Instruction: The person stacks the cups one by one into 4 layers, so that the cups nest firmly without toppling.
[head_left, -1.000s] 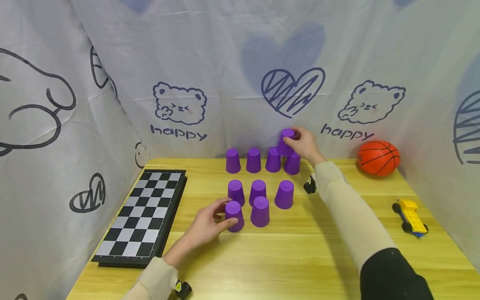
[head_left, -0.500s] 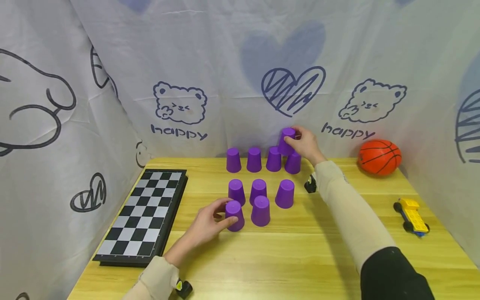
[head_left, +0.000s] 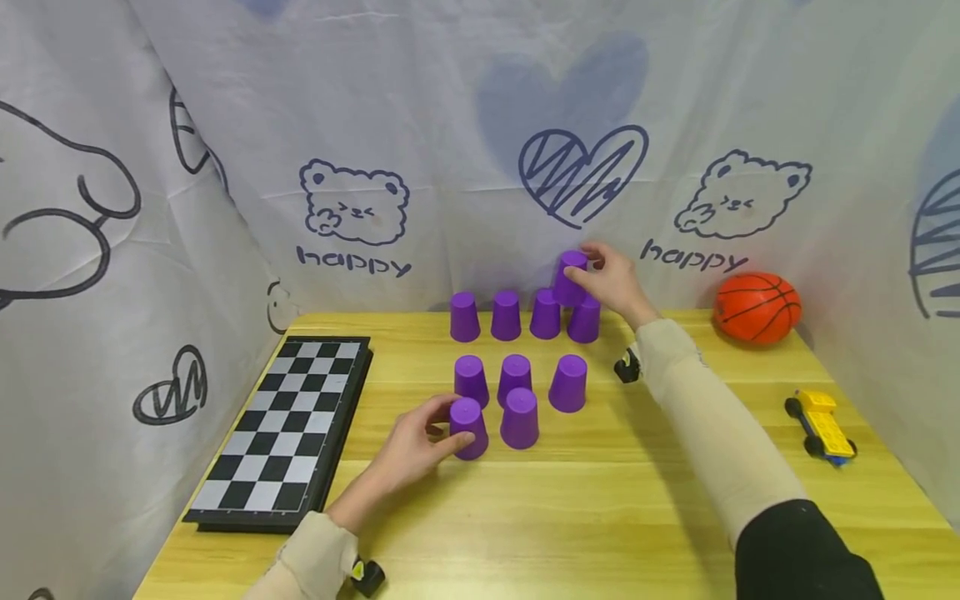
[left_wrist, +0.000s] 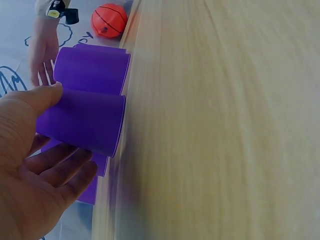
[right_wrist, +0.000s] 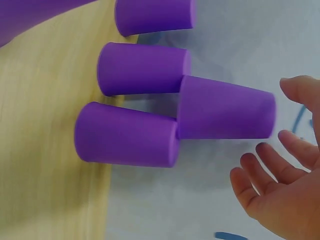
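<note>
- Right of the chessboard [head_left: 282, 427], the left grip [head_left: 417, 443] is apparently pinching the near cup [head_left: 469, 418] loosely, contact being partly hidden.
- Farther right of it, the right grip [head_left: 611, 281], spread and empty, is flanking the upper cup [right_wrist: 227, 109], which two base cups [right_wrist: 127, 136] are jointly supporting.

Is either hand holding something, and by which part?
The left hand seems to hold the front-left purple cup by its sides. The right hand holds nothing; it is apart from the upper purple cup.
</note>
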